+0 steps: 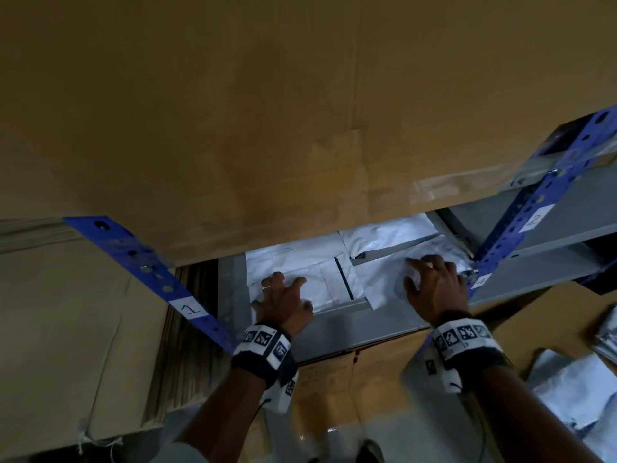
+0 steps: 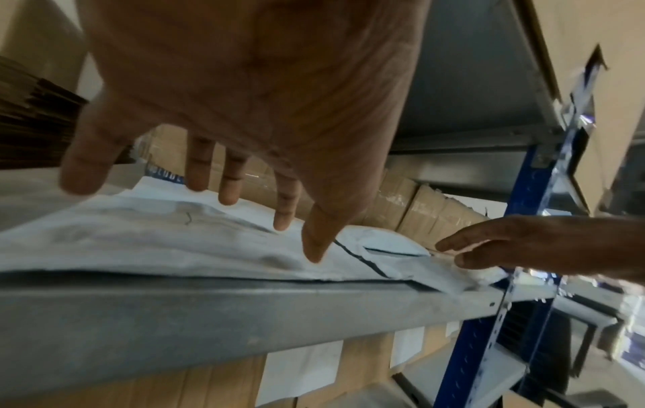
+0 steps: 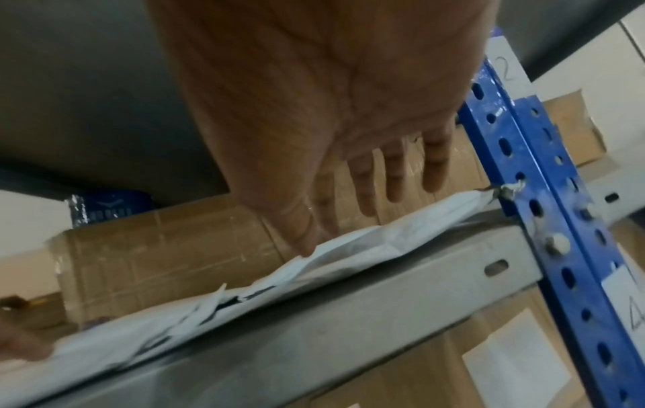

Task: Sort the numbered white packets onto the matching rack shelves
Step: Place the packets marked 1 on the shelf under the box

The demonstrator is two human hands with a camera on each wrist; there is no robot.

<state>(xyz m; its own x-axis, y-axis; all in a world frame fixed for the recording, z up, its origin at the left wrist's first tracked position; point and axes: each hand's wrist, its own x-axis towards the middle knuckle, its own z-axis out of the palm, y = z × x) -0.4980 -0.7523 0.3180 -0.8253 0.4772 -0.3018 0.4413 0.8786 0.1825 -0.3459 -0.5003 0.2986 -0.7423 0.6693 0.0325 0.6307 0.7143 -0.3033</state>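
Hands (image 1: pixel 285 304) (image 1: pixel 435 289) flat atop shelved packets (image 1: pixel 300 279)

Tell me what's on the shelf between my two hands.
White packets overlapping, with a dark stripe; no bare shelf between the left hand and right hand. Head view.

Large brown cardboard sheet (image 1: pixel 233 111) fills upper half of head view. Stack of flattened corrugated cardboard (image 1: pixel 187 335) at lower left, edges showing. Taped cardboard boxes (image 2: pixel 412 204) at centre of left wrist view, clear tape across seams. Blue shiny wrapped item (image 3: pixel 111 205) at left of right wrist view, atop taped box. White paper label (image 3: pixel 516 367) on carton, lower right.
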